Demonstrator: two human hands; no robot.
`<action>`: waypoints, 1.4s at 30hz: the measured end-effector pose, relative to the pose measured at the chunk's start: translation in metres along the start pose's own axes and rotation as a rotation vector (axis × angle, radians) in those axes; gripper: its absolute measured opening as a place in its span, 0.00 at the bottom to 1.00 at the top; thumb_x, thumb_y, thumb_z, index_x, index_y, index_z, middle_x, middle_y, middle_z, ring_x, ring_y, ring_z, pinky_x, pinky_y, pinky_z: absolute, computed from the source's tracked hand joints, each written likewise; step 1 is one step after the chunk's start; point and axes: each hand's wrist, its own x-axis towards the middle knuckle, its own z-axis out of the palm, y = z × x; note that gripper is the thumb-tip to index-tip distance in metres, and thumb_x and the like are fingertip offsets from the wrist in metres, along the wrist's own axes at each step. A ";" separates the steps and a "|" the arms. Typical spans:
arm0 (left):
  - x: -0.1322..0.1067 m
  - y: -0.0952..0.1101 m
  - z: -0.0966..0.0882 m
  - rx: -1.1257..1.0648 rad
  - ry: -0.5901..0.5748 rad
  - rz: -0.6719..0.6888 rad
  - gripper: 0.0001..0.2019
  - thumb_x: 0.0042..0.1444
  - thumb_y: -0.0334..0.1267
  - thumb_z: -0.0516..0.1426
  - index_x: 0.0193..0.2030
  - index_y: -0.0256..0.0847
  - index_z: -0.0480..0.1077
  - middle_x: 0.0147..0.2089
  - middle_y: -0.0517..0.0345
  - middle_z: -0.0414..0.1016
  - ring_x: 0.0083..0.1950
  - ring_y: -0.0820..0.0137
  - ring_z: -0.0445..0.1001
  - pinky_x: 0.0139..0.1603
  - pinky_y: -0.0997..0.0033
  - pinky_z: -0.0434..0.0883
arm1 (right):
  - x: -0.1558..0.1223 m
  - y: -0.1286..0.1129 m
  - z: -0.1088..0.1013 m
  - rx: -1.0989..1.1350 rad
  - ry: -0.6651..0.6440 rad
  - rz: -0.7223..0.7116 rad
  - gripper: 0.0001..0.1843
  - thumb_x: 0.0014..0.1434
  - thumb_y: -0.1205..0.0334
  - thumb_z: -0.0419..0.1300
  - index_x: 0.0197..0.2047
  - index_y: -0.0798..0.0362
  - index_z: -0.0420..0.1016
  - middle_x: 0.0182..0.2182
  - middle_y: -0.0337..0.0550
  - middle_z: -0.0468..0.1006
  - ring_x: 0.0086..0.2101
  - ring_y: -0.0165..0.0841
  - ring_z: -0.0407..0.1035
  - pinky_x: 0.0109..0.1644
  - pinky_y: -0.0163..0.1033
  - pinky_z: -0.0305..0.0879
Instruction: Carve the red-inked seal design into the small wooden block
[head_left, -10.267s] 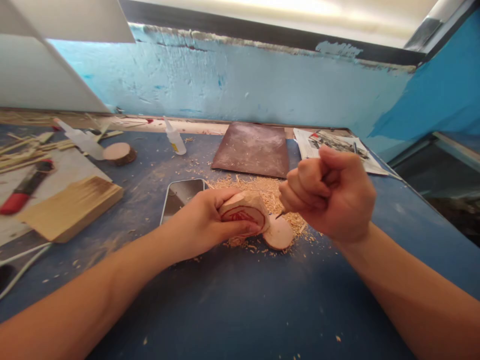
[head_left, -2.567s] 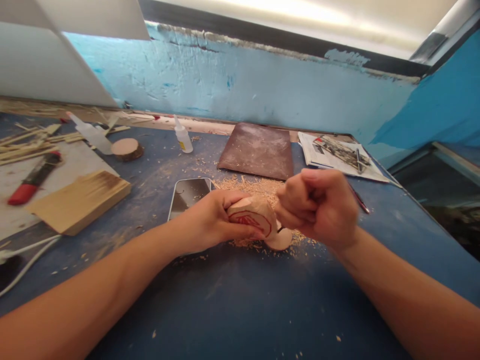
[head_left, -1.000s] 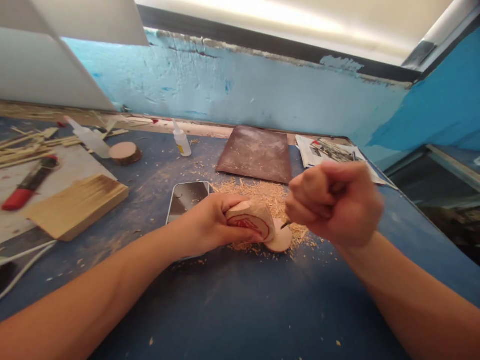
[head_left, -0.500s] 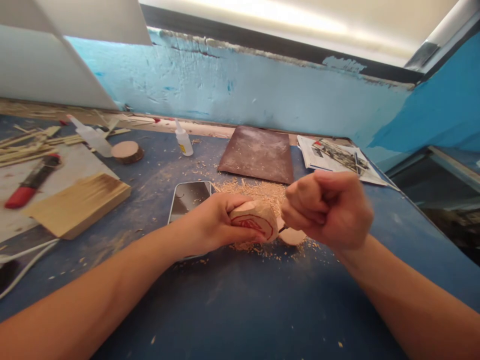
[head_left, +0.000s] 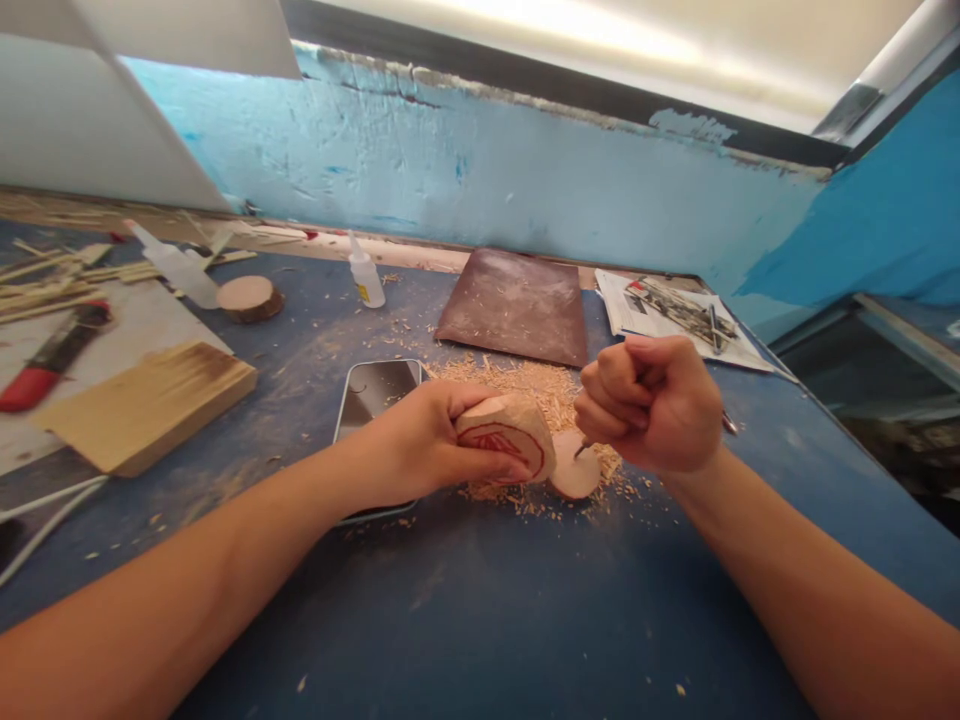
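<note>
My left hand point(head_left: 420, 445) is wrapped round a pale wood piece point(head_left: 506, 440) with rough-cut sides, its thumb across the face. A red outline and red lines mark that face, which is turned toward me. My right hand point(head_left: 652, 400) is a closed fist around a carving tool point(head_left: 582, 450); only its thin dark tip shows, and the fist hides the rest. The tip points down and left, apart from the held wood. Under it, a round wood slice point(head_left: 576, 472) sits among wood shavings point(head_left: 525, 380). A phone point(head_left: 375, 400) lies partly beneath my left hand and wrist.
A brown board point(head_left: 517, 305) lies toward the wall. Left are a wood block point(head_left: 150, 405), a red-and-black cutter point(head_left: 56, 355), a bark-edged slice point(head_left: 249, 298) and a small glue bottle point(head_left: 366, 275). Papers with small tools point(head_left: 675, 315) lie right. A metallic tip point(head_left: 729, 422) shows behind my right wrist.
My right hand has drawn slightly right, and the tool tip has moved away from the held wood. More of the round slice beneath now shows. My left hand keeps its hold.
</note>
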 end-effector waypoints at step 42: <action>0.000 -0.001 0.004 0.035 0.036 0.034 0.11 0.55 0.37 0.71 0.42 0.37 0.79 0.36 0.60 0.83 0.35 0.73 0.77 0.35 0.78 0.71 | 0.003 -0.010 0.035 -0.066 -0.004 -0.096 0.28 0.67 0.53 0.53 0.17 0.51 0.52 0.15 0.31 0.48 0.16 0.24 0.42 0.19 0.33 0.45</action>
